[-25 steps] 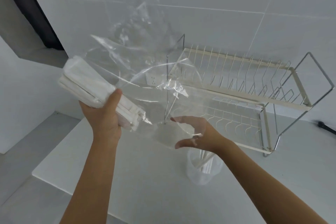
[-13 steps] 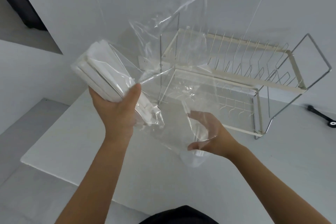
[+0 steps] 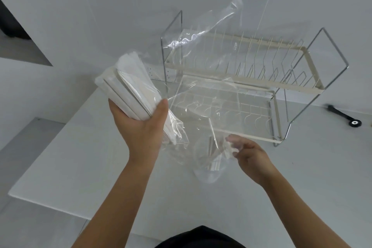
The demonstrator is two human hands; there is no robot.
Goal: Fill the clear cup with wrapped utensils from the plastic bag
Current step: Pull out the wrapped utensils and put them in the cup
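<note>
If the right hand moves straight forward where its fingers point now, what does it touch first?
Probably the plastic bag film hanging just before the right hand, then the clear cup beneath it; depth through the clear film is uncertain.

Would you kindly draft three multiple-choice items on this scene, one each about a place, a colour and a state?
1. Where does the cup stand?
A. on the rack
B. on the counter, in front of the rack
C. in the left hand

2. What colour are the wrapped utensils?
A. white
B. red
C. black

3. What is the state of the cup?
A. lying on its side, empty
B. upright, a few utensils inside
C. upside down

Answers:
1 B: it sits on the counter, nearer the camera than the rack.
2 A: the bundle in the left hand is white.
3 B: white sticks stand inside it, beside the right hand.
</note>
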